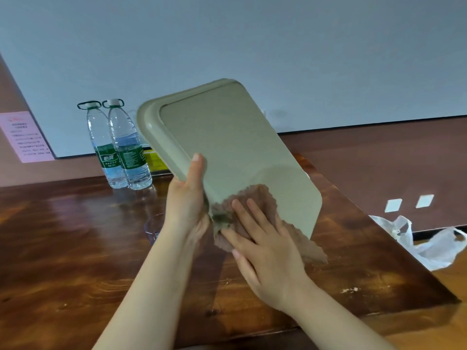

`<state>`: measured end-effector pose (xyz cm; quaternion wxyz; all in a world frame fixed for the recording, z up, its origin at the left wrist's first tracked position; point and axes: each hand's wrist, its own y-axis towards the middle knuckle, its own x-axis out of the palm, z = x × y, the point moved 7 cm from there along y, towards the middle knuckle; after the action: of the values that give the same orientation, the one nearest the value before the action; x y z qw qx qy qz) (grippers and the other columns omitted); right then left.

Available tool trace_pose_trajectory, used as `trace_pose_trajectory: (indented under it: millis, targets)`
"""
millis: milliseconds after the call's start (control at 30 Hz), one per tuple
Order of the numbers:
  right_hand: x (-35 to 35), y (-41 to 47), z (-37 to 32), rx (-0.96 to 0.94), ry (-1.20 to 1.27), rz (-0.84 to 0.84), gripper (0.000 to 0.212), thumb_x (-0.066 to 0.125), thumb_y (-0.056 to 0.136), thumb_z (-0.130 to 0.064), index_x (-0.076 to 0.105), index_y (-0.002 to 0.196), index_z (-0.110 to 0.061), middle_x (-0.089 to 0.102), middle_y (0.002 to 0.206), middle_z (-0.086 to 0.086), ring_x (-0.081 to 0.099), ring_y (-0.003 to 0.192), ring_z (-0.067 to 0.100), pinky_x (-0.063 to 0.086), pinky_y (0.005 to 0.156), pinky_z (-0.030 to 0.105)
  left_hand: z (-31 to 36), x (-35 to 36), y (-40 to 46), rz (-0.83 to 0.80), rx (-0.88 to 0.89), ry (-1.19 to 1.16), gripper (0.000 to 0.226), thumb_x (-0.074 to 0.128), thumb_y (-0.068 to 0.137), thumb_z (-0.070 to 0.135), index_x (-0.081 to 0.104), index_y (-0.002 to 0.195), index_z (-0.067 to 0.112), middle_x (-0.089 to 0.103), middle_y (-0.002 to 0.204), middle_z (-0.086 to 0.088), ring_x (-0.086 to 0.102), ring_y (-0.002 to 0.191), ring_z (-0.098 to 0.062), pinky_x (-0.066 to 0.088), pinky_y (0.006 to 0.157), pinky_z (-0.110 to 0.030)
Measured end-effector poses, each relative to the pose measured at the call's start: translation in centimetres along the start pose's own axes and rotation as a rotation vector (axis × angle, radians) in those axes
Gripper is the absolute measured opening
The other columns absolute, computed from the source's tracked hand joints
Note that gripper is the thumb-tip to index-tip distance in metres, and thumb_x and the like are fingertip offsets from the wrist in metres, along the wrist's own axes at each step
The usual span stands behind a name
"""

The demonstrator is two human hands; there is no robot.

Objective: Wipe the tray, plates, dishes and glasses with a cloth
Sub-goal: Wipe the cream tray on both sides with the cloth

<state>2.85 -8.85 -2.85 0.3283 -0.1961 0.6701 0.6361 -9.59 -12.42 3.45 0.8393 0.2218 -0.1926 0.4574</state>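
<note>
The pale green rectangular plastic tray is held tilted above the counter, clasped at its near-left edge by the left hand. Its long axis runs up and away. The brownish cloth is pressed flat-fingered on the tray's near corner by the right hand.

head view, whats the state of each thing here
tray: lifted, tilted, underside being wiped
cloth: pressed flat on tray
left hand: grips tray edge
right hand: fingers straight, pressing cloth
bottles: upright, capped
glass: on table, mostly hidden
bag: crumpled
</note>
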Motion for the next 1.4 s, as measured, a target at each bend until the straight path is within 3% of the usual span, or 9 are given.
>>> trace_pose_trajectory:
  millis: [200,400,567,733,833,933,1100,1233,1400]
  targets:
    - [0.0,-1.9,1.5,0.017,-0.042,-0.071,0.047,0.035,0.093,-0.036,0.032,0.140,-0.036,0.024,0.152,-0.001,0.024,0.140,0.025,0.020,0.107,0.054,-0.8,-0.5,0.5,0.034,-0.044,-0.064,0.013,0.050,0.095,0.017,0.060,0.097,0.008,0.071,0.080,-0.004,0.070,0.070,-0.014,0.059,0.070,-0.029]
    - [-0.9,0.9,0.8,0.066,-0.091,-0.119,0.046,0.030,0.095,-0.038,0.029,0.141,-0.038,0.029,0.152,-0.001,0.028,0.140,0.026,0.022,0.106,0.058,-2.3,-0.3,-0.1,0.060,-0.109,-0.033,0.017,0.052,0.094,0.020,0.059,0.097,0.005,0.067,0.095,-0.016,0.067,0.085,-0.028,0.054,0.085,-0.042]
    - [-0.8,-2.2,2.8,-0.033,-0.136,-0.170,0.043,0.038,0.091,-0.036,0.041,0.134,-0.041,0.037,0.148,0.000,0.034,0.136,0.026,0.021,0.109,0.054,-0.5,-1.9,2.0,0.079,-0.070,-0.174,0.015,0.049,0.096,0.023,0.058,0.097,0.011,0.074,0.078,0.000,0.070,0.071,-0.012,0.058,0.072,-0.031]
    - [-1.2,-3.5,4.7,0.001,-0.071,-0.134,0.039,0.032,0.097,-0.034,0.040,0.135,-0.040,0.025,0.152,-0.002,0.022,0.141,0.027,0.012,0.113,0.051,-1.0,-3.2,2.9,0.139,-0.149,-0.248,0.024,0.052,0.095,0.030,0.057,0.107,0.010,0.074,0.082,-0.004,0.071,0.072,-0.016,0.059,0.071,-0.037]
    - [-1.4,-2.5,3.7,0.040,-0.090,-0.157,0.047,0.040,0.089,-0.034,0.039,0.136,-0.039,0.030,0.151,-0.001,0.026,0.139,0.026,0.018,0.112,0.052,-1.5,-2.9,2.7,0.157,-0.132,-0.254,0.020,0.051,0.095,0.028,0.057,0.104,0.011,0.073,0.084,-0.003,0.070,0.072,-0.015,0.058,0.071,-0.034]
    - [-1.5,0.3,3.0,0.156,-0.110,-0.210,0.048,0.027,0.095,-0.039,0.030,0.143,-0.032,0.033,0.150,-0.001,0.032,0.138,0.023,0.029,0.108,0.054,-2.1,-1.4,1.7,0.117,-0.135,-0.257,0.016,0.047,0.097,0.024,0.056,0.102,0.012,0.068,0.095,-0.006,0.067,0.080,-0.016,0.053,0.082,-0.033]
    - [-1.2,6.2,6.1,0.386,0.061,-0.329,0.053,0.009,0.098,-0.040,-0.003,0.149,-0.028,-0.013,0.157,-0.007,-0.018,0.143,0.012,-0.003,0.117,0.047,-3.4,0.7,0.0,0.006,-0.191,-0.239,0.026,0.044,0.098,0.022,0.058,0.111,0.005,0.071,0.099,-0.012,0.070,0.085,-0.020,0.056,0.080,-0.033]
    - [-1.1,9.8,10.5,0.491,0.051,-0.292,0.052,0.014,0.101,-0.040,-0.003,0.149,-0.032,-0.009,0.158,-0.008,-0.011,0.144,0.011,-0.004,0.116,0.047,-3.1,1.2,-0.6,-0.013,-0.147,-0.217,0.017,0.045,0.097,0.017,0.060,0.101,0.011,0.075,0.078,-0.001,0.071,0.069,-0.013,0.058,0.060,-0.024]
    - [-1.7,10.7,16.4,0.659,0.123,-0.238,0.051,0.019,0.100,-0.039,0.007,0.149,-0.031,0.011,0.158,-0.007,0.013,0.144,0.016,0.007,0.115,0.050,-2.5,1.1,-0.9,-0.021,-0.143,-0.199,0.015,0.045,0.097,0.017,0.059,0.094,0.011,0.073,0.069,-0.001,0.070,0.060,-0.013,0.058,0.057,-0.026]
